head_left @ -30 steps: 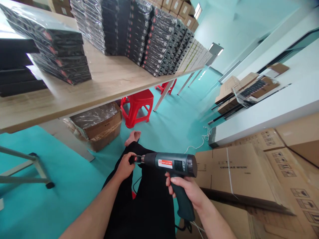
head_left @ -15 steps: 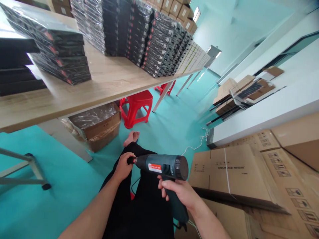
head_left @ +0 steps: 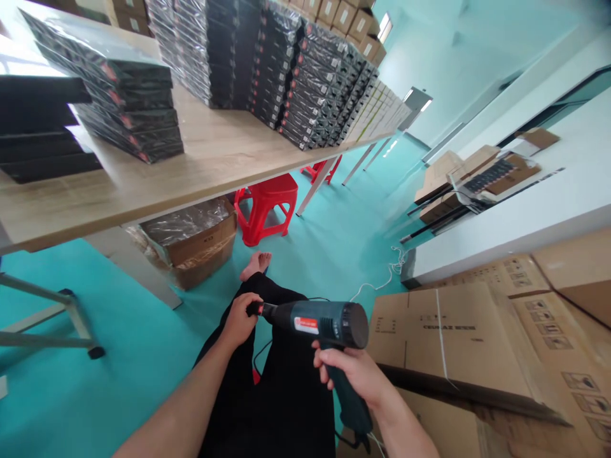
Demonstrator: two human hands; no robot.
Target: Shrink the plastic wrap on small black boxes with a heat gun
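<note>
I hold a dark green heat gun (head_left: 329, 323) over my lap, its barrel pointing left. My right hand (head_left: 356, 374) is wrapped around its pistol grip. My left hand (head_left: 241, 319) pinches the nozzle tip, where a red ring shows. Black trousers (head_left: 279, 394) cover my legs below the tool, and my bare foot (head_left: 255, 264) rests on the teal floor. The gun's cord hangs beneath the handle.
A long wooden table (head_left: 205, 159) on the left carries stacks of wrapped black boxes (head_left: 296, 76). Under it sit a red stool (head_left: 262, 207) and an open carton (head_left: 191, 242). Flat cardboard cartons (head_left: 443, 337) lie at my right. A white cable (head_left: 382, 277) trails across the floor.
The heat gun and both hands shifted slightly left and down, then back a little right. My grip on the handle and nozzle stays the same. The view tilted slightly.
</note>
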